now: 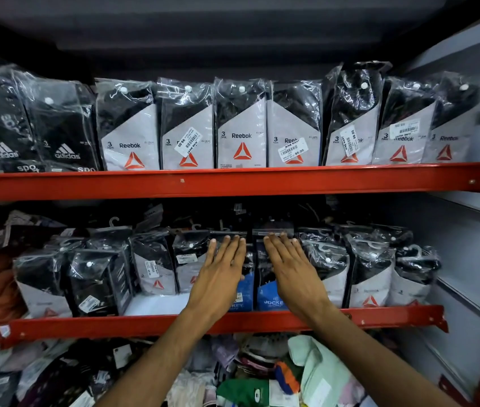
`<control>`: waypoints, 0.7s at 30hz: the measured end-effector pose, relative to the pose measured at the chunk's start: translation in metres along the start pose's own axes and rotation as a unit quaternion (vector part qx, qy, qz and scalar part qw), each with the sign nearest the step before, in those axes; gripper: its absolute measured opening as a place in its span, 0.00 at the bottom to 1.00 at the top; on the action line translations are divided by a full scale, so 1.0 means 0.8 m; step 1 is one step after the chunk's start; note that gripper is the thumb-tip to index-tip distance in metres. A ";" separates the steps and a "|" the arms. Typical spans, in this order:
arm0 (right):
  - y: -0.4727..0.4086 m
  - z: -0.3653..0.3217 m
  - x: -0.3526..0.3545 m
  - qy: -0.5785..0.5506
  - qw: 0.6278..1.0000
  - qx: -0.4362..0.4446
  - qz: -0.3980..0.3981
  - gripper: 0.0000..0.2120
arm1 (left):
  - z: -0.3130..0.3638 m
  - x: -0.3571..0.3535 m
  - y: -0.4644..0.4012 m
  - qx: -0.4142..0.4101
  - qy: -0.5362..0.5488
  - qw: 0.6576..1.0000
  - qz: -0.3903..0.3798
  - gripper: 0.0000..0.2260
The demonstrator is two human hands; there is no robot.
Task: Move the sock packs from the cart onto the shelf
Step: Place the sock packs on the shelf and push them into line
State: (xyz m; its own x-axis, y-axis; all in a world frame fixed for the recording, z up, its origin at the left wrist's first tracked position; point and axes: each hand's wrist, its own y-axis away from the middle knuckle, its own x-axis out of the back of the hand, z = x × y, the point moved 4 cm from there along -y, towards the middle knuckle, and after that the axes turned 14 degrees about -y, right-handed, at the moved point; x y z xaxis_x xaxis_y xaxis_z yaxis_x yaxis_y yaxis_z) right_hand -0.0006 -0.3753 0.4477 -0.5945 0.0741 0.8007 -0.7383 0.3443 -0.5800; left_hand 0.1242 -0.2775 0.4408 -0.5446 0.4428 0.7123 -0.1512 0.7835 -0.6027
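On the red-edged lower shelf (pixel 379 317), a row of sock packs stands upright. Two blue-labelled Jockey packs (pixel 268 298) stand side by side at its centre. Left hand (pixel 221 270) and right hand (pixel 294 270) lie flat against their fronts, fingers extended, grip released, grasping nothing.

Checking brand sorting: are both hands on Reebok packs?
No: the left hand and right hand lie flat on blue-labelled Jockey packs.
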 end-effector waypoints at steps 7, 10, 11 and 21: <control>0.000 0.006 0.007 -0.015 1.000 0.001 0.010 0.35 | 0.004 -0.001 -0.003 0.009 -0.010 1.000 -0.007 0.33; 0.000 0.005 0.008 -0.019 1.000 0.007 0.004 0.35 | 0.006 -0.002 -0.004 0.009 -0.010 1.000 -0.009 0.33; -0.001 0.005 0.008 -0.019 1.000 0.007 0.000 0.35 | 0.005 -0.002 -0.004 0.008 -0.006 1.000 -0.010 0.33; -0.005 0.000 0.009 0.020 0.999 -0.012 -0.039 0.38 | 0.000 -0.006 0.002 -0.015 -0.018 0.999 -0.035 0.34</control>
State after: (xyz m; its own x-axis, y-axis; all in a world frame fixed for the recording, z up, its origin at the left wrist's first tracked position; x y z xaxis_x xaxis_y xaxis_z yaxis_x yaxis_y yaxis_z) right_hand -0.0020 -0.3760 0.4553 -0.5213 0.0838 0.8492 -0.7742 0.3722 -0.5120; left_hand 0.1266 -0.2790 0.4363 -0.5631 0.3707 0.7386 -0.1661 0.8247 -0.5406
